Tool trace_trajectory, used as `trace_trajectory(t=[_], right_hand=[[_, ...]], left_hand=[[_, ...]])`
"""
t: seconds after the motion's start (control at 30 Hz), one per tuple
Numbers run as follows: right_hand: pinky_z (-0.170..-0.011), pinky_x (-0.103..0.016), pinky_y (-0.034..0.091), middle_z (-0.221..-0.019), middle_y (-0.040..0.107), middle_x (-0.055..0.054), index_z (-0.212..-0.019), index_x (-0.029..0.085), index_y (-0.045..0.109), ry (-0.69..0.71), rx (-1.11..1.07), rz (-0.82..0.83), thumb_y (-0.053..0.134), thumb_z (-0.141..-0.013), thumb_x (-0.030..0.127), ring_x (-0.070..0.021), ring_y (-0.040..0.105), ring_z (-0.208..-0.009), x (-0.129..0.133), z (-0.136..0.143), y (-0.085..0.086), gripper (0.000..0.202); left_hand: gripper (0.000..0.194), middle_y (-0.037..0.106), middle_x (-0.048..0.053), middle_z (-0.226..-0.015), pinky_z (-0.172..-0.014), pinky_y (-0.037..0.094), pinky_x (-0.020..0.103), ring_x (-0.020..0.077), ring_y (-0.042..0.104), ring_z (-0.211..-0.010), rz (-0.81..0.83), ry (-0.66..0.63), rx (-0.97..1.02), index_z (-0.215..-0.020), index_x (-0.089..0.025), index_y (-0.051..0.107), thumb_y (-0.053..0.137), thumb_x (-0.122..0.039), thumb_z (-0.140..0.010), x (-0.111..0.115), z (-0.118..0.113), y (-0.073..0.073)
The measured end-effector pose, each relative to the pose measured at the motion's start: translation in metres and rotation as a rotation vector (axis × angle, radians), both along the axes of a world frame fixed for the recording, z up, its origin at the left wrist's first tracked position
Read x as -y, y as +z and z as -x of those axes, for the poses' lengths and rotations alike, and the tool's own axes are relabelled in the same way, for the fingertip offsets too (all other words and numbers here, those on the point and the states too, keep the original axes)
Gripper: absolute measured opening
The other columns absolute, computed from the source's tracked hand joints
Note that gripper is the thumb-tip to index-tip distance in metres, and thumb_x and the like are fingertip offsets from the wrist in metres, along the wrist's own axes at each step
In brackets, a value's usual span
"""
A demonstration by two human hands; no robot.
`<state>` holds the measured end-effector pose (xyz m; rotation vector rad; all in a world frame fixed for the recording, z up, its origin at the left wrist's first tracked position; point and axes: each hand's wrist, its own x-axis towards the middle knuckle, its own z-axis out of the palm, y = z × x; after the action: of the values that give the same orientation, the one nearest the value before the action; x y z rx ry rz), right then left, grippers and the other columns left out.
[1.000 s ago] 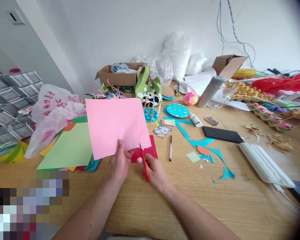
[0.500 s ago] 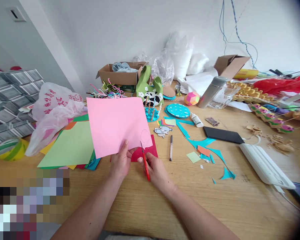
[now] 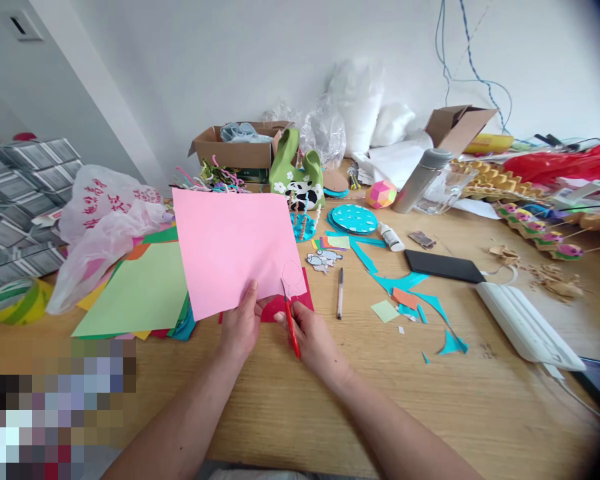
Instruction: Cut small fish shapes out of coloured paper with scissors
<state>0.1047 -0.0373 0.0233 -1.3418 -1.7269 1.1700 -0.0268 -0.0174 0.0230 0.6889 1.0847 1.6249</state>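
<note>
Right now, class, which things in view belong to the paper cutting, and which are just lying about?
In use:
pink paper sheet, in the left hand
drawn outline on that sheet
red-handled scissors, in the right hand

Seemingly just lying about:
grey flask
panda-print green bag
white squeeze bottle
faceted ball

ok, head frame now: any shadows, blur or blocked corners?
Head view: soft light, faint shading low on the pink sheet, its drawn outline thin but readable; same view: gray stack at far left looks soft, right corners go dark, lower left is mosaicked.
</note>
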Motion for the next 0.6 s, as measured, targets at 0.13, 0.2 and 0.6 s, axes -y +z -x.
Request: trace_trajectory(t=[0.13, 0.2, 0.6], right_hand=[[-0.051, -0.024, 0.026, -0.057, 0.041, 0.005, -0.066, 0.023, 0.034, -0.005, 0.002, -0.005, 0.047, -0.089, 0.052, -0.0116, 0.036, -0.053, 0.000, 0.000, 0.000, 0.040], [-0.051, -0.024, 0.026, -0.057, 0.042, 0.004, -0.066, 0.023, 0.035, -0.014, 0.003, -0.014, 0.047, -0.089, 0.053, -0.0117, 0.037, -0.052, 0.000, -0.001, -0.001, 0.040], [-0.049, -0.023, 0.026, -0.055, 0.042, 0.004, -0.065, 0.022, 0.036, -0.046, -0.032, -0.004, 0.049, -0.088, 0.052, -0.0112, 0.035, -0.052, -0.001, -0.001, -0.002, 0.040]], left_hand=[[0.054, 0.060, 0.005, -0.132, -0.109, 0.039, 0.046, 0.0278, 0.050, -0.129, -0.019, 0.033, 0.008, -0.127, -0.028, 0.057, 0.072, -0.043, -0.077, 0.000, 0.000, -0.004], [0.054, 0.061, 0.005, -0.131, -0.109, 0.039, 0.046, 0.0274, 0.050, -0.128, -0.016, 0.045, -0.005, -0.126, -0.028, 0.057, 0.073, -0.043, -0.076, 0.000, 0.000, -0.007], [0.050, 0.064, 0.006, -0.125, -0.109, 0.039, 0.045, 0.0263, 0.051, -0.127, -0.010, 0.023, -0.107, -0.122, -0.026, 0.060, 0.071, -0.045, -0.077, 0.001, 0.003, -0.017]])
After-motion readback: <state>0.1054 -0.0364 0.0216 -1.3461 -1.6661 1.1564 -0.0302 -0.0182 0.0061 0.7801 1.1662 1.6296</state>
